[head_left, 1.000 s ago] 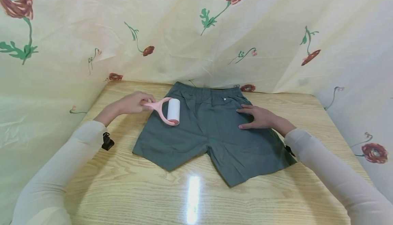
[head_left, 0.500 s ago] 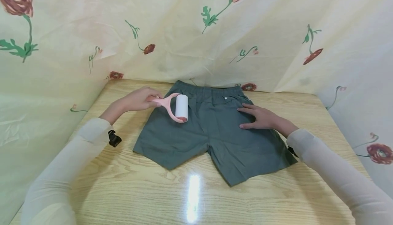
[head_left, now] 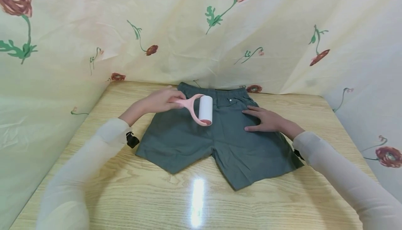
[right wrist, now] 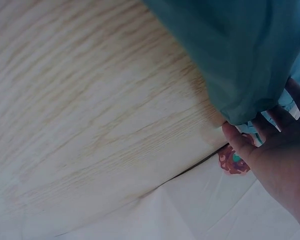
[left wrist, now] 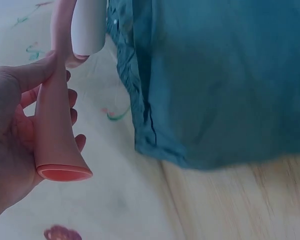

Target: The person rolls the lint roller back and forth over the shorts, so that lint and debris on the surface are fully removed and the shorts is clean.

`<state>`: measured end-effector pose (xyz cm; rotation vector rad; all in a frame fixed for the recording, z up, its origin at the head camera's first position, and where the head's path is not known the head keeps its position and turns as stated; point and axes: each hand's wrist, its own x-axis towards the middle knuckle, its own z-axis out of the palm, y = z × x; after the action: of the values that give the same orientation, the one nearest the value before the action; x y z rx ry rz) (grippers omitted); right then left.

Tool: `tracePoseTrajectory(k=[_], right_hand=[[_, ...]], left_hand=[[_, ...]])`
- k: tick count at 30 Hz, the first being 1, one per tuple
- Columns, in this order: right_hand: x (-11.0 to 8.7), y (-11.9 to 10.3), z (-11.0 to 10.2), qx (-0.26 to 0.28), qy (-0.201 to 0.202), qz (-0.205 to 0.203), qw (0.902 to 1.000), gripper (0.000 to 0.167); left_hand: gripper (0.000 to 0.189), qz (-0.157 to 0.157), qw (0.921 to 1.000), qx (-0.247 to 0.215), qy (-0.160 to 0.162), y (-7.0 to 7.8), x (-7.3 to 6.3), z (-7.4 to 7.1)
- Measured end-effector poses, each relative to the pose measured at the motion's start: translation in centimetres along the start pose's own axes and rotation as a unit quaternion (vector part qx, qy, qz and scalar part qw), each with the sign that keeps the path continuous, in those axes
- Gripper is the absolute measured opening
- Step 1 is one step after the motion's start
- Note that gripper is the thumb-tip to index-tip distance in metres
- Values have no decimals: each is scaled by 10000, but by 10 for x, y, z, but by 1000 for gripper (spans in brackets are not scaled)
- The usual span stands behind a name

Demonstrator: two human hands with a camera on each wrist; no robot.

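Observation:
Dark green shorts point(head_left: 188, 139) lie spread on the wooden table, waistband toward the back. My left hand point(head_left: 161, 100) grips the pink handle of a lint roller point(head_left: 205, 109), its white roll over the upper middle of the shorts. In the left wrist view the thumb and fingers of the left hand point(left wrist: 15, 110) curl round the handle point(left wrist: 57, 125). With fingers spread, my right hand point(head_left: 265, 119) rests on the right side of the shorts, below a small white button. The right wrist view has the right hand point(right wrist: 280, 155) at the edge of the green fabric point(right wrist: 240, 65).
The pale wooden table point(head_left: 150, 202) stretches in front of the shorts and to both sides. A cream curtain point(head_left: 185, 24) with red flowers hangs behind and at the sides. A black device point(head_left: 132, 140) is at the left wrist.
The left hand has carried the lint roller rightward, from the left side of the shorts to their middle. The right hand and the shorts stay nearly where they were.

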<state>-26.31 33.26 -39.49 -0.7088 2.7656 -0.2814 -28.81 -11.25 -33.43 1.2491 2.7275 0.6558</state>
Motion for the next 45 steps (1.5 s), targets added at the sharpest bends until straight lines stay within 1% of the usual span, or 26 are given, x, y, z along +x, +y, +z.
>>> tracePoseTrajectory(k=[6, 12, 16, 22, 27, 31, 36, 45], right_hand=[[0, -1, 0, 15, -11, 74, 10000, 83], [1, -2, 0, -13, -27, 120, 9999, 84], [2, -3, 0, -53, -17, 131, 9999, 84], [2, -2, 0, -80, 23, 95, 9999, 84], [2, -1, 1, -135, 44, 63, 9999, 82], [2, 0, 2, -182, 41, 42, 9998, 81], [2, 0, 0, -182, 56, 5, 9998, 81], [3, 0, 1, -209, 44, -13, 9998, 81]], left_hand=[[33, 219, 9997, 94, -63, 12, 24, 15], [34, 217, 9991, 64, -368, 29, 46, 33], [33, 241, 9980, 72, -584, 41, 58, 44], [35, 301, 9954, 106, -905, 54, 70, 60], [36, 371, 9930, 142, -1116, 63, 76, 68], [37, 348, 9920, 388, -1152, 67, 78, 72], [38, 293, 9913, 630, -1121, 69, 79, 73], [41, 160, 9908, 592, -1208, 70, 76, 71]])
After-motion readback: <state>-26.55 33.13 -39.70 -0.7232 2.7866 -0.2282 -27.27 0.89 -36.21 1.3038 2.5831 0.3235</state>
